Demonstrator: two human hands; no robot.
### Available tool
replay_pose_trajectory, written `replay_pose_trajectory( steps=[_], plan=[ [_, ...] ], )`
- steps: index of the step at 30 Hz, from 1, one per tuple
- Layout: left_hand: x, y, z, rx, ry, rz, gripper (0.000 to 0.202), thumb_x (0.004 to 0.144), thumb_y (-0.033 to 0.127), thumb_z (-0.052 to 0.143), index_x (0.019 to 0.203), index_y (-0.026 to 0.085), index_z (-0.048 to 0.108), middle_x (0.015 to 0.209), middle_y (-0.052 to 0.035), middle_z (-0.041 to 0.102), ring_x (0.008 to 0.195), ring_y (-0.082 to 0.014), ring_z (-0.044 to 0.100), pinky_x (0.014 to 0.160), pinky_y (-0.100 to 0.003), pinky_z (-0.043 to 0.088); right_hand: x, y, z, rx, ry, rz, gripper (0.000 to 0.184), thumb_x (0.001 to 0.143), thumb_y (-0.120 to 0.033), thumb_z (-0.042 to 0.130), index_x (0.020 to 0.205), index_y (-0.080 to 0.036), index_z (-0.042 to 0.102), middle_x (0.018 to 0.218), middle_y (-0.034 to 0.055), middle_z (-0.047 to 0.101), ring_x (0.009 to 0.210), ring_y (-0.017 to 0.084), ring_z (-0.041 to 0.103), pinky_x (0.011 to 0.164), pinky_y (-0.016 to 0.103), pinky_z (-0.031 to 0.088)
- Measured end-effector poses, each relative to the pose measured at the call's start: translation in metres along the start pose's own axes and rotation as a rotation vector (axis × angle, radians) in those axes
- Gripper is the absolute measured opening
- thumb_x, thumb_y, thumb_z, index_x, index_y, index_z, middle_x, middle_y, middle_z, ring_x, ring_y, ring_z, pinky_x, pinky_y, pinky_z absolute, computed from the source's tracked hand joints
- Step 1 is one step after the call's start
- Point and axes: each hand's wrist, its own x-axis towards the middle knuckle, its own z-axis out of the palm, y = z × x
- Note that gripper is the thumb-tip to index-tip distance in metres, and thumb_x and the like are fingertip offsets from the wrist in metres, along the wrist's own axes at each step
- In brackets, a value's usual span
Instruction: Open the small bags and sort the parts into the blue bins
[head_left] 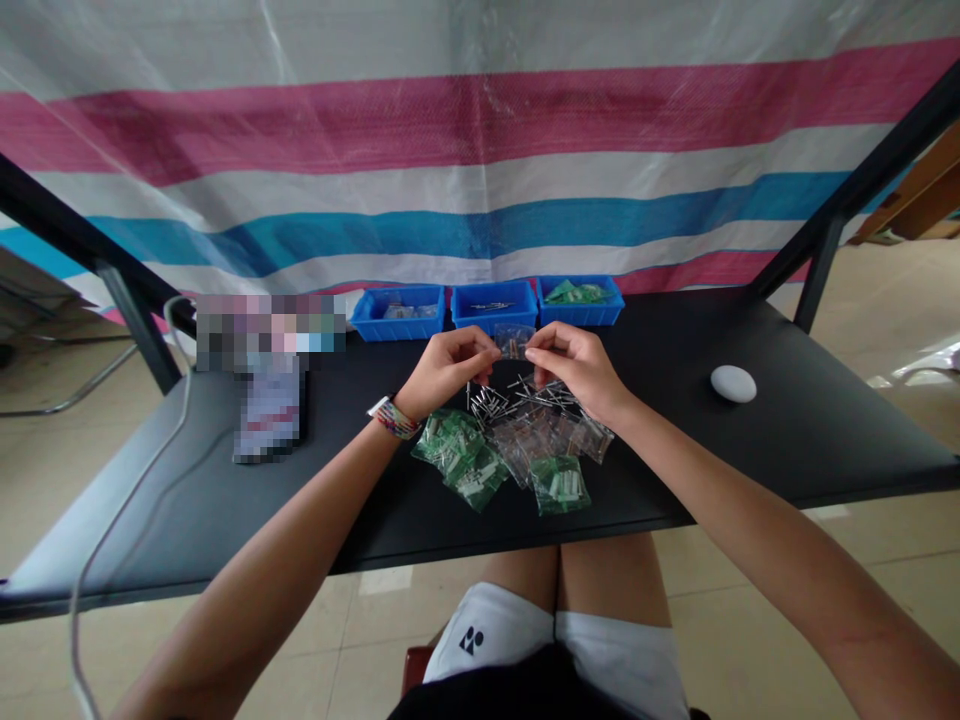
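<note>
Between my hands, a small clear plastic bag (pixel 514 341) with a few small parts in it is held up in front of the middle blue bin. My left hand (pixel 454 368) pinches its left side, and my right hand (pixel 574 365) pinches its right side. Below them lies a loose pile of thin metal pins (pixel 491 404), partly hidden by my fingers. Nearer to me are green bags (pixel 459 450) of pale pieces, several clear bags (pixel 521 445) and another green bag (pixel 562 484) at the front of the heap.
Three blue bins stand along the back: the left bin (pixel 397 325) has clear bags, the middle bin (pixel 495 318) thin metal pieces, the right bin (pixel 585 312) green bags. A white rounded object (pixel 733 384) lies right on the black table (pixel 660 470). A cable (pixel 142 475) runs along the left.
</note>
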Motion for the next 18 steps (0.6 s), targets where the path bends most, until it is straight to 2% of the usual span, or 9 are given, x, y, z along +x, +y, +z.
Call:
replay_pose_trajectory(
  steps=[5,12,15,18],
  plan=[
    [-0.0012,-0.0013,0.0032,0.049,0.012,0.024,0.029,0.092,0.045,0.08,0.084,0.019,0.069,0.068,-0.0002,0.065,0.057,-0.0127,0.064,0.054,-0.023,0.052,-0.001,0.0001,-0.001,-0.016,0.02,0.075,0.035,0.078,-0.049,0.088,0.083,-0.021,0.068,0.067,-0.0033,0.062,0.054,0.013,0.062,0.051,0.027,0.057],
    [-0.0014,-0.0045,0.0046,0.051,0.018,0.005,0.034,0.093,0.049,0.079,0.081,0.02,0.065,0.066,0.0005,0.064,0.055,-0.0129,0.064,0.053,-0.023,0.051,-0.0025,0.0029,-0.0021,-0.025,-0.012,-0.007,0.027,0.084,-0.043,0.083,0.089,-0.023,0.067,0.061,-0.0061,0.061,0.044,0.011,0.057,0.05,0.029,0.056],
    [-0.0015,-0.0035,0.0035,0.035,0.017,0.0,0.036,0.092,0.052,0.08,0.083,0.02,0.066,0.066,0.0006,0.064,0.055,-0.013,0.064,0.052,-0.023,0.051,-0.0045,0.0016,-0.0001,-0.013,-0.013,0.003,0.028,0.086,-0.044,0.082,0.091,-0.022,0.066,0.073,-0.0003,0.073,0.049,0.013,0.064,0.05,0.029,0.055],
    [-0.0011,-0.0034,0.0038,0.018,0.027,0.001,0.039,0.093,0.055,0.08,0.086,0.02,0.065,0.067,0.0007,0.065,0.055,-0.0126,0.064,0.052,-0.023,0.052,-0.0064,0.0003,0.0022,-0.025,-0.005,-0.013,0.03,0.086,-0.047,0.081,0.092,-0.021,0.066,0.087,0.004,0.079,0.054,0.014,0.069,0.054,0.03,0.059]
  ],
)
